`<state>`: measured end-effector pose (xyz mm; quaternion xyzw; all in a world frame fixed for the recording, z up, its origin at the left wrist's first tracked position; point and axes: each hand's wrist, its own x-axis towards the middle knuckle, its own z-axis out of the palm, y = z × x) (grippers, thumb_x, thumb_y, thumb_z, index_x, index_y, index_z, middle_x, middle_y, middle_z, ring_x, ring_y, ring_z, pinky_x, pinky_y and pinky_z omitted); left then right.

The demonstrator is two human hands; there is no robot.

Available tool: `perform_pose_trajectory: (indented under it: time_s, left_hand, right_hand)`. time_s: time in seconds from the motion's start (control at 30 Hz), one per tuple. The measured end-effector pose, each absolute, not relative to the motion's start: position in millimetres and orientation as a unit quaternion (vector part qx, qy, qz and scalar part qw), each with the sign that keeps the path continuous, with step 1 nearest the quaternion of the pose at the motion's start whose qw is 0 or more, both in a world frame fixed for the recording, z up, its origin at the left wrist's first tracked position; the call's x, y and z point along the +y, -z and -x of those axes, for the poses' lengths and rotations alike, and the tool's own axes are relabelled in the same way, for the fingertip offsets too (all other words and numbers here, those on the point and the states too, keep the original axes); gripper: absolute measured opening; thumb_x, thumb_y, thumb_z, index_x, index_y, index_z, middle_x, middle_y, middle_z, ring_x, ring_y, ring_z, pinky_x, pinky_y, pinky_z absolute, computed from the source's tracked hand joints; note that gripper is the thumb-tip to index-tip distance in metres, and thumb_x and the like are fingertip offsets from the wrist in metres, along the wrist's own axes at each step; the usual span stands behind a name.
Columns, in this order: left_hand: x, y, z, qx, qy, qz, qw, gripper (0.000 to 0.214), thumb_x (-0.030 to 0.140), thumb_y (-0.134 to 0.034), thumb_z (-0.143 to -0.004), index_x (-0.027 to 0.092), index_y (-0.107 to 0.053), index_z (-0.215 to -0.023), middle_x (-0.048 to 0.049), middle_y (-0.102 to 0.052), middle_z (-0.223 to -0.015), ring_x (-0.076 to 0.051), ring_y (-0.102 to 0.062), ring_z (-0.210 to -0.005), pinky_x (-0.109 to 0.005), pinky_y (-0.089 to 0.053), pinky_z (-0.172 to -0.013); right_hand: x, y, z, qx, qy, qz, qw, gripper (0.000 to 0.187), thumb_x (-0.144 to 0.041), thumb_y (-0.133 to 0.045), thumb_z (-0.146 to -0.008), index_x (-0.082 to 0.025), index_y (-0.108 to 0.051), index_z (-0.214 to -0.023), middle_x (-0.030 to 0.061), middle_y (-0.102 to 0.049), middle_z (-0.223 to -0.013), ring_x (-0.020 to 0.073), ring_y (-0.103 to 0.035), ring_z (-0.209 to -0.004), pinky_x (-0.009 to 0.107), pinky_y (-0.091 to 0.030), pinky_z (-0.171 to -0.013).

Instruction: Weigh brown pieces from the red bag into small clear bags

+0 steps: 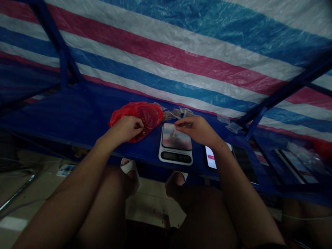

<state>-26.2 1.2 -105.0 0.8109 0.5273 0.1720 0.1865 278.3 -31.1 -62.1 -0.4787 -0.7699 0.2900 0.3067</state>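
Note:
A red plastic bag [153, 116] lies on the blue table, its mouth toward me, with small brown and yellowish pieces [144, 131] inside. My left hand [129, 128] is at that mouth, fingers curled together against the pieces; what they grip is too small to make out. To the right stands a white digital kitchen scale [162, 156] with a shiny plate [171, 140]. Something small and pale on the plate may be an item or a reflection. Over the plate's far right edge, my right hand [194, 128] has its fingertips pinched around something I cannot make out.
Behind the scale lie several small clear bags [176, 112] of brown pieces. More clear bags [233, 127] are at the right by the blue frame. A lit phone [210, 157] and a dark device [245, 162] lie under my right forearm. Striped sheeting [166, 52] hangs behind the table.

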Motion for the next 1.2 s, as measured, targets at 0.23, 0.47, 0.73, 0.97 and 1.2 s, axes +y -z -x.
perform_pose_trajectory:
  time_s: [0.23, 0.47, 0.73, 0.97, 1.2]
  left_hand:
    - [0.8, 104.0, 25.7, 0.526, -0.179, -0.810, 0.187, 0.020, 0.028, -0.064, -0.087, 0.020, -0.081, -0.094, -0.0049, -0.083, -0.094, -0.021, -0.076, -0.085, -0.030, -0.054, -0.074]
    - [0.9, 103.4, 25.5, 0.515, -0.176, -0.820, 0.178, 0.020, 0.025, -0.063, -0.087, 0.020, -0.081, -0.095, -0.0039, -0.083, -0.094, -0.020, -0.076, -0.083, -0.030, -0.053, -0.075]
    - [0.1, 100.6, 21.7, 0.503, -0.199, -0.821, 0.182, 0.019, 0.027, -0.063, -0.087, 0.018, -0.079, -0.094, -0.0050, -0.082, -0.095, -0.021, -0.076, -0.086, -0.029, -0.055, -0.076]
    - [2.2, 96.1, 15.8, 0.477, -0.214, -0.838, 0.159, 0.022, 0.030, -0.062, -0.089, 0.019, -0.079, -0.098, -0.0054, -0.082, -0.102, -0.021, -0.075, -0.092, -0.029, -0.056, -0.082]
    - [3.8, 97.6, 17.3, 0.477, -0.223, -0.832, 0.176, 0.021, 0.029, -0.064, -0.089, 0.019, -0.080, -0.099, -0.0060, -0.082, -0.100, -0.021, -0.075, -0.090, -0.029, -0.057, -0.081]
  right_hand:
    - [-37.1, 54.5, -275.6, -0.799, -0.223, 0.492, 0.262, 0.019, -0.017, -0.072, -0.088, -0.024, -0.085, -0.101, 0.0046, -0.084, -0.096, 0.0241, -0.078, -0.084, 0.039, -0.061, -0.080]
    - [-36.1, 49.2, -275.0, -0.832, -0.159, 0.483, 0.221, 0.020, -0.015, -0.071, -0.089, -0.022, -0.085, -0.101, 0.0060, -0.083, -0.099, 0.0234, -0.076, -0.085, 0.038, -0.059, -0.080]
    - [-32.8, 50.1, -269.0, -0.846, -0.130, 0.475, 0.204, 0.022, -0.014, -0.070, -0.091, -0.021, -0.084, -0.105, 0.0095, -0.082, -0.107, 0.0260, -0.076, -0.096, 0.039, -0.059, -0.086]
    - [-34.1, 52.1, -267.4, -0.832, -0.143, 0.483, 0.234, 0.015, -0.018, -0.071, -0.091, -0.021, -0.083, -0.099, 0.0085, -0.082, -0.101, 0.0242, -0.076, -0.088, 0.037, -0.058, -0.082]
    - [-35.9, 51.7, -266.7, -0.818, -0.155, 0.485, 0.266, 0.017, -0.020, -0.064, -0.095, -0.022, -0.082, -0.095, 0.0063, -0.082, -0.096, 0.0232, -0.074, -0.087, 0.037, -0.056, -0.081]
